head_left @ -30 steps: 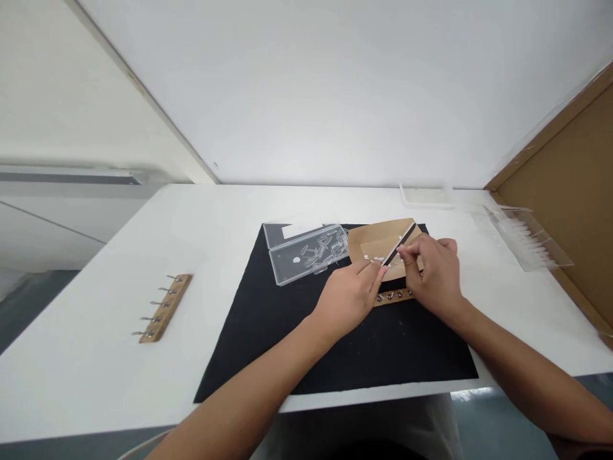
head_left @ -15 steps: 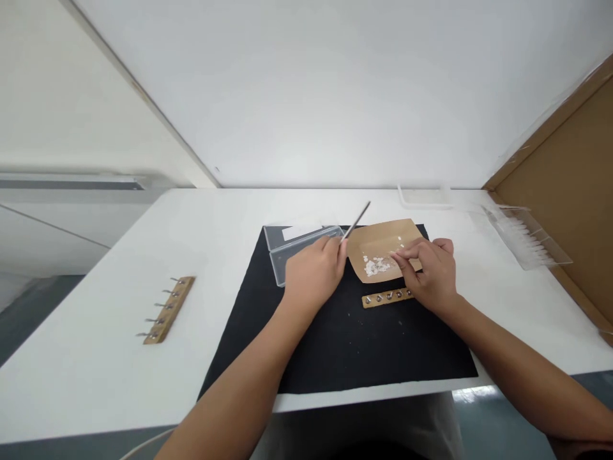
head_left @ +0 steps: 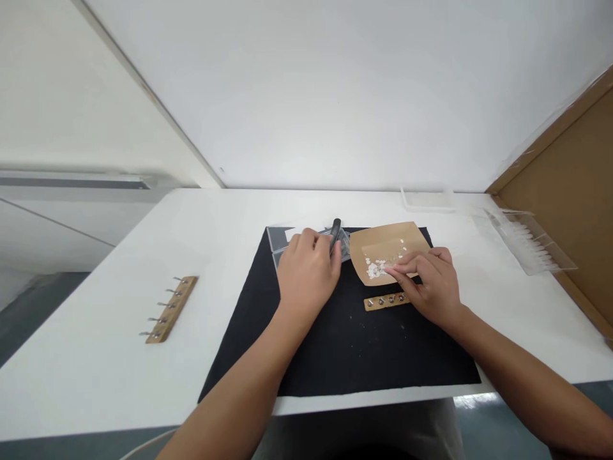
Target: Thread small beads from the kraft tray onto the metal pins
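Observation:
A dark slim tool (head_left: pixel 336 231) is held in my left hand (head_left: pixel 309 268), its fingers closed round it above a clear hinged case (head_left: pixel 278 239). My right hand (head_left: pixel 428 281) pinches at the small white pieces (head_left: pixel 376 268) on a brown paper sheet (head_left: pixel 361 249); its fingertips touch together, and anything between them is too small to make out. Just below the paper, a wooden strip with metal hooks (head_left: pixel 387 301) lies on the black mat (head_left: pixel 373 358), its right end hidden by my right hand.
Another wooden strip with hooks (head_left: pixel 171 310) lies on the white table (head_left: pixel 96 358) at the left. At the back right are a white tray (head_left: pixel 428 201) and a clear holder with white tips (head_left: pixel 524 243). A brown board (head_left: pixel 569 191) stands at the right edge.
The tool in my left hand has turned, showing a thick dark end where a thin metallic shaft pointed up right. My right fingertips have moved slightly left and down towards the white pieces.

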Action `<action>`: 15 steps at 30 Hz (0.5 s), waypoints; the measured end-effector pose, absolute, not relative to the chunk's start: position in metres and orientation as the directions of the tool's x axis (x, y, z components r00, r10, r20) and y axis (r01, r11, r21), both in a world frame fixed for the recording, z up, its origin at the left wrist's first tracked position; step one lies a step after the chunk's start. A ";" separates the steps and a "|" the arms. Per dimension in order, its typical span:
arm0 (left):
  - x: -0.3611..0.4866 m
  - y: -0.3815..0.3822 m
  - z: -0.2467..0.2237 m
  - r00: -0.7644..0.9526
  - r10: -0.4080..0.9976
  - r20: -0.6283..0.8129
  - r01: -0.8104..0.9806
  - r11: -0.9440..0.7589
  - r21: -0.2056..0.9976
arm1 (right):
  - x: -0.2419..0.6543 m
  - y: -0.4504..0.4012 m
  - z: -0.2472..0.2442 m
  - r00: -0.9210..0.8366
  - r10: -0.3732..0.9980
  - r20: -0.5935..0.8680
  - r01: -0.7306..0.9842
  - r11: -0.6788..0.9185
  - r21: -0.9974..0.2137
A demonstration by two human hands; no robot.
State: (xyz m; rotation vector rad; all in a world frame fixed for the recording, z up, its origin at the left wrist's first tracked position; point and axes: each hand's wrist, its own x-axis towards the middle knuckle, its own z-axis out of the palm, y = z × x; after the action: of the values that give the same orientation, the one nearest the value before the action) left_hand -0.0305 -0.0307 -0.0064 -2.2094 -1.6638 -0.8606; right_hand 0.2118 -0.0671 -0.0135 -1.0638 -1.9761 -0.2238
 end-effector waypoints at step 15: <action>-0.006 -0.054 0.001 0.463 0.738 0.491 0.153 -0.612 0.776 | 0.216 -0.079 -0.007 -0.373 0.427 0.823 0.684 0.726 -0.067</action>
State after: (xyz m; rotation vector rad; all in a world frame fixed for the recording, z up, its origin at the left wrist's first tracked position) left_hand -0.0056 -0.0536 0.0015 -3.1967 -1.1532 -1.7644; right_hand 0.2164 -0.0785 -0.0072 -0.8444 -2.0228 -0.3585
